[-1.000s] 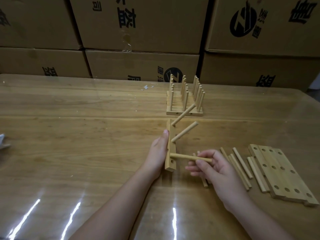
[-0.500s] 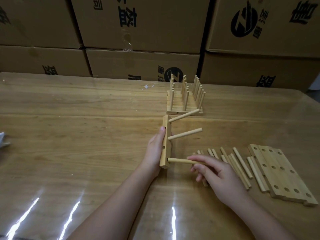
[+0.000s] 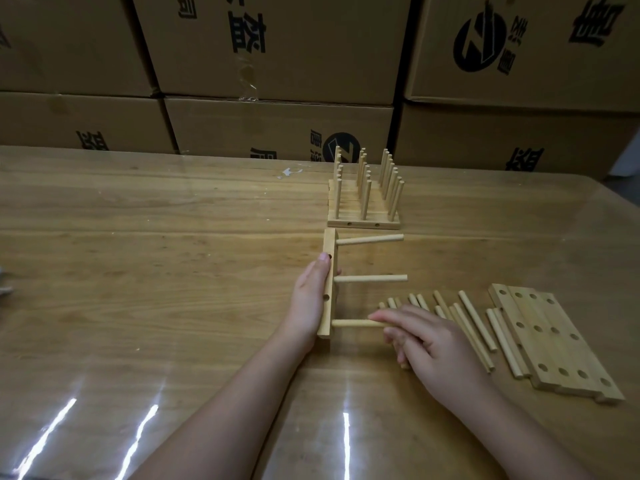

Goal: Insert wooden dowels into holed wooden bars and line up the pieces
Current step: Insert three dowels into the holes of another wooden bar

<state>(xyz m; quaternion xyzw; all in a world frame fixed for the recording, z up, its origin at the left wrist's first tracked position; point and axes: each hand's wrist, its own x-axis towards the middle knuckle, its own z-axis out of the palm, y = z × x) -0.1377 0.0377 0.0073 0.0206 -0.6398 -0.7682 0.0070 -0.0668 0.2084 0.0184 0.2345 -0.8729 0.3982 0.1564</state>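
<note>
A holed wooden bar (image 3: 329, 271) stands on its long edge on the table, running away from me. Three dowels stick out of it to the right: a far dowel (image 3: 370, 240), a middle dowel (image 3: 371, 278) and a near dowel (image 3: 349, 323). My left hand (image 3: 308, 299) grips the bar, fingers flat along its left face and thumb on the right side. My right hand (image 3: 429, 341) holds the near dowel, index finger on top and the other fingers curled below; the dowel's outer end is hidden under it.
A finished rack (image 3: 363, 221) of bars with upright dowels stands just beyond the bar. Loose dowels (image 3: 474, 320) lie to the right, beside a stack of holed bars (image 3: 554, 344). Cardboard boxes (image 3: 277, 126) wall off the table's far edge.
The bar has turned from tilted to lying level, so its dowels now point flat to the right. My right hand came down with the near dowel.
</note>
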